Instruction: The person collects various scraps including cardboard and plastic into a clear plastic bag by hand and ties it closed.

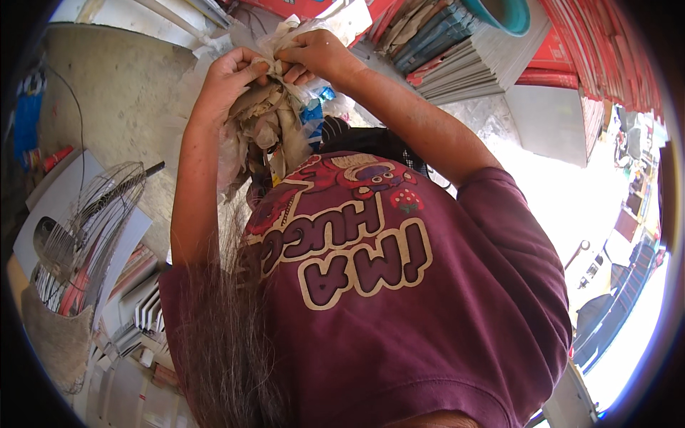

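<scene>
My left hand [237, 75] and my right hand [314, 57] meet at the top of the view, closed on the bunched upper part of a whitish, see-through plastic bag [265, 44]. Their fingertips pinch the plastic a short way apart. Crumpled brown paper or wrapping [258, 110] bulges below my fingers, close to the front of my maroon shirt [428, 314]. A blue shiny scrap [312, 115] shows beside the brown bundle. The lower end of the bundle is partly hidden by my shirt and hanging hair.
On the left, a fan with a wire cage [107, 221] leans near white boards. Flat grey cardboard sheets [474, 71] are stacked at the upper right, under a teal basin [508, 18]. Red stacked sheets [606, 50] stand farther right, above a pale box [549, 125].
</scene>
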Motion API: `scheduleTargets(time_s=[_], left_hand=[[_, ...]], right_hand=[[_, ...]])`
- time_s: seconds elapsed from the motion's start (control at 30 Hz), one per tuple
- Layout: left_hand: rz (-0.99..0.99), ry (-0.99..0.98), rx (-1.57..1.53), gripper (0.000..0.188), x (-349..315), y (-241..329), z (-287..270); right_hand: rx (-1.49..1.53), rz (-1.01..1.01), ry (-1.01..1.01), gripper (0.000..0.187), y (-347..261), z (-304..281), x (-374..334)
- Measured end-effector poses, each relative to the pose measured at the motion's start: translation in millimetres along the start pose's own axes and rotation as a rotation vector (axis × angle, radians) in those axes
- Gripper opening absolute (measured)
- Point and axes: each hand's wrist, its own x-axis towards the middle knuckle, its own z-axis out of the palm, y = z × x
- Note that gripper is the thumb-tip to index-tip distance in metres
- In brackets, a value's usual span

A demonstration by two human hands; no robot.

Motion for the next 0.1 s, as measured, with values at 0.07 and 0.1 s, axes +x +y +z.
scheduleTargets(time_s=[0.07, 0.1], left_hand=[[-0.043, -0.023, -0.11, 0.012, 0, -18, 1], [-0.07, -0.04, -0.165, 0.014, -1, -23, 1]], right_hand=[[-0.015, 0.048, -0.043, 0.023, 11, -5, 6], [-0.047, 0.084, -0.06, 0.026, 14, -9, 9]])
